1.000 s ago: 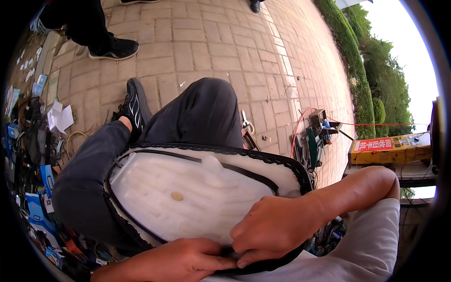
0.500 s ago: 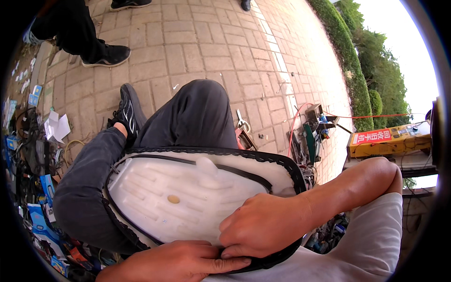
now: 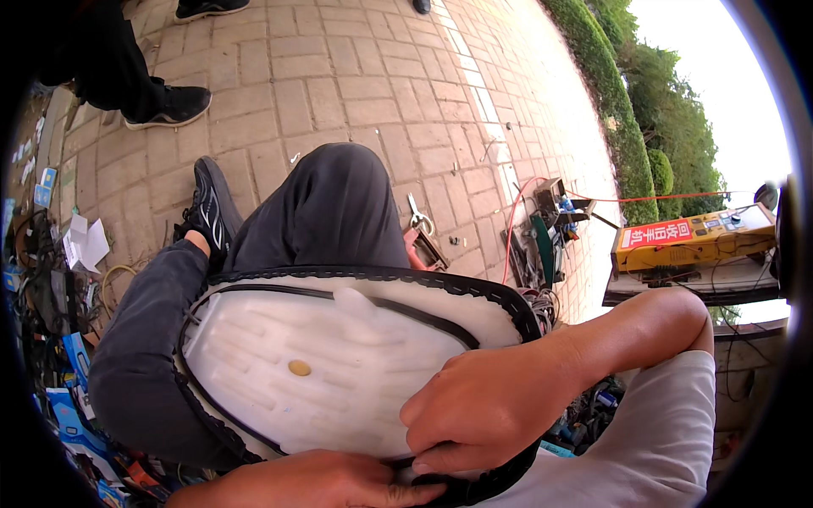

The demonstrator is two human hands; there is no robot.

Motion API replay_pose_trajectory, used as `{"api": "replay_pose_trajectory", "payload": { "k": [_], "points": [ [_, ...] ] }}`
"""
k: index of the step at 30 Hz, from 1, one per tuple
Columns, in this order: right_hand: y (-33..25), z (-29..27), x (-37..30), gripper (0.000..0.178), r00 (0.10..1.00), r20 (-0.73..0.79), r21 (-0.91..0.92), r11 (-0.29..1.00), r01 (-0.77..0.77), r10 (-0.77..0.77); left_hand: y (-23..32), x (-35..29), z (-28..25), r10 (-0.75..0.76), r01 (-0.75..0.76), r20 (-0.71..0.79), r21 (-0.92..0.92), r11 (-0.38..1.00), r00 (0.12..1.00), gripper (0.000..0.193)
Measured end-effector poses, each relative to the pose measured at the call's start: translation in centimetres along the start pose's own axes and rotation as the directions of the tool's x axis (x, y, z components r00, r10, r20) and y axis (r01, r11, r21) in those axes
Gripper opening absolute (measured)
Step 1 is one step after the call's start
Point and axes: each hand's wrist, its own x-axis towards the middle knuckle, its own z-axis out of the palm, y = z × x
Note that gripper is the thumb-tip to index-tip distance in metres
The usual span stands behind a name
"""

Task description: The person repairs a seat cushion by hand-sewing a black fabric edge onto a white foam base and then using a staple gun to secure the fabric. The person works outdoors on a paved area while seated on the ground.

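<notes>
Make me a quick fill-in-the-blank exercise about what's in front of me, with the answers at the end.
1. The trim around the white shell is ____ in color.
2. Of the white shell's near and far edges, the left hand and right hand are at the ____ one.
3. The long box beyond the right elbow is mainly ____.
4. The hedge stands on the ____ side of the picture.

Missing words: black; near; yellow; right.

The right hand (image 3: 483,406) pinches the near edge of the black cover (image 3: 527,317) around a white shell (image 3: 326,377) lying across dark trousers (image 3: 330,212); the left hand (image 3: 326,476) touches that edge beside it. Scissors (image 3: 421,222) lie on brick paving (image 3: 288,97).
</notes>
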Motion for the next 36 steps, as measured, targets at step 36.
{"api": "replay_pose_trajectory", "payload": {
  "k": [36],
  "points": [
    [-1.7,-0.2,-0.1,0.023,0.97,0.136,-0.111,0.976,-0.19,0.204,-0.2,0.6,0.3,0.088,-0.077,-0.076,0.14,0.987,0.993,0.058]
  ]
}}
